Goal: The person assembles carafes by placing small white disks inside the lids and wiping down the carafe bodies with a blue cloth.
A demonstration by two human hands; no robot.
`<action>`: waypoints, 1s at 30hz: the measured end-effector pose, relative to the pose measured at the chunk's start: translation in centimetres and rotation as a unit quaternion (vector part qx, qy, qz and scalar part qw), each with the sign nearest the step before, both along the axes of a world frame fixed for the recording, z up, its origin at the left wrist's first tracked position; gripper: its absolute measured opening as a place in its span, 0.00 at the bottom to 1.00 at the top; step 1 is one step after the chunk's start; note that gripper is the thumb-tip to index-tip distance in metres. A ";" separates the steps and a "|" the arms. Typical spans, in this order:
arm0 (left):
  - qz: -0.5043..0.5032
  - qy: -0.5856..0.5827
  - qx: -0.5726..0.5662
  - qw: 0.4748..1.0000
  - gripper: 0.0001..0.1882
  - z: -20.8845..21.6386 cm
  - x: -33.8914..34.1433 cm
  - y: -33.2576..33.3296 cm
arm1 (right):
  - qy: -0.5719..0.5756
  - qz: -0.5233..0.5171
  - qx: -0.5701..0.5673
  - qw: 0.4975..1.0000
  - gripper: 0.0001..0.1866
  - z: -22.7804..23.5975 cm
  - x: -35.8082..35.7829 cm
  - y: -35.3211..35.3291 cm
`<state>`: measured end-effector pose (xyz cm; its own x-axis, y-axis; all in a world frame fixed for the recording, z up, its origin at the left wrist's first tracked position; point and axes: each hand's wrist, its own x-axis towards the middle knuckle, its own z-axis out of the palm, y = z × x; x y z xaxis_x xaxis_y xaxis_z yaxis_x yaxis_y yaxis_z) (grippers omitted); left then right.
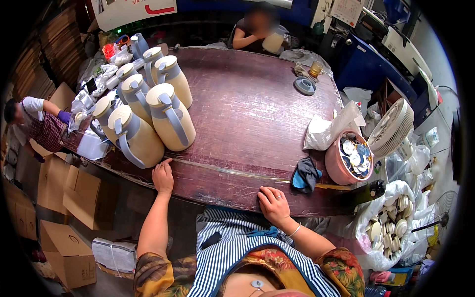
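Observation:
My left hand (163, 176) rests on the near edge of the dark red table (242, 119), fingers laid flat and holding nothing. Just beyond it stands a cream vacuum jug (138, 141) with a grey handle and collar, close to the fingertips but apart from them. Several more such jugs, among them one in front (174, 123), stand upright in a tight cluster at the table's left. Further right, my right hand (274, 204) lies on the same edge with its fingers stretched out, empty. A dark grey and blue cloth (306, 175) lies beyond it to the right.
A pink bucket (341, 166) of round pieces, a white plastic bag (326, 131) and a grey lid part (304, 86) are on the right side. A white sack (363, 232) of cream lids stands beside the table. Cardboard boxes (69, 247) sit lower left. Two people work at the far and left sides.

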<state>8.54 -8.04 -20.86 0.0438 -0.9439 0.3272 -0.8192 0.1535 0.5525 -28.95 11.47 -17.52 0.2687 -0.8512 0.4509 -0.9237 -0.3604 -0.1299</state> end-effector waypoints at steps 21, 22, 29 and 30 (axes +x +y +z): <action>0.014 -0.053 -0.081 0.995 0.20 0.0 -0.4 0.5 | -0.168 0.020 -0.105 0.980 0.25 5.9 -0.6 -7.0; 0.018 -0.065 -0.078 0.995 0.19 0.0 -0.3 0.5 | -0.131 -0.004 -0.152 0.980 0.25 7.9 -0.7 -9.8; 0.005 0.025 -0.028 0.999 0.22 -0.7 -0.6 -0.7 | -0.015 -0.200 -0.202 0.959 0.31 16.4 -2.7 -32.2; 0.010 0.012 -0.043 0.999 0.22 -0.5 -0.4 -0.4 | -0.031 -0.225 -0.089 0.970 0.29 16.8 -2.0 -33.1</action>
